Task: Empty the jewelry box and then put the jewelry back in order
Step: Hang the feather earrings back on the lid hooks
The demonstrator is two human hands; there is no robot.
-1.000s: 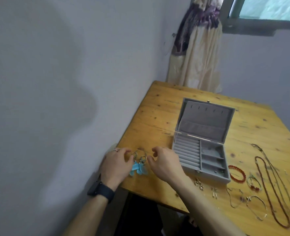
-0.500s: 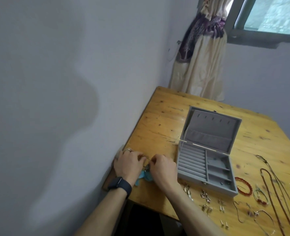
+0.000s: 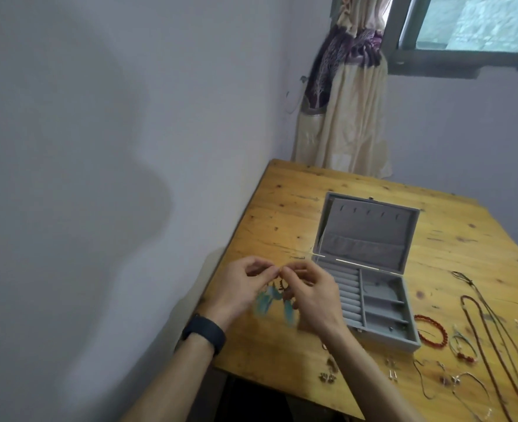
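An open grey jewelry box [image 3: 373,303] stands on the wooden table [image 3: 285,214], its lid upright and its compartments bare. Just left of it, my left hand [image 3: 239,290] and my right hand [image 3: 315,296] are raised above the table, fingertips nearly meeting. Each pinches the top of a blue feather earring [image 3: 270,301]; the pair hangs blurred between the hands. Small earrings [image 3: 326,377] lie along the front edge. A red bead bracelet [image 3: 432,330] and long necklaces [image 3: 495,345] lie to the right of the box.
A grey wall runs along the table's left edge. A tied curtain [image 3: 343,111] hangs at the far corner under a window [image 3: 477,22]. Thin bracelets and chains [image 3: 464,376] spread over the right front of the table.
Both hands have lifted the blue feather earrings off the table near its left edge. The hands now hold them up in the air, closer to the box.
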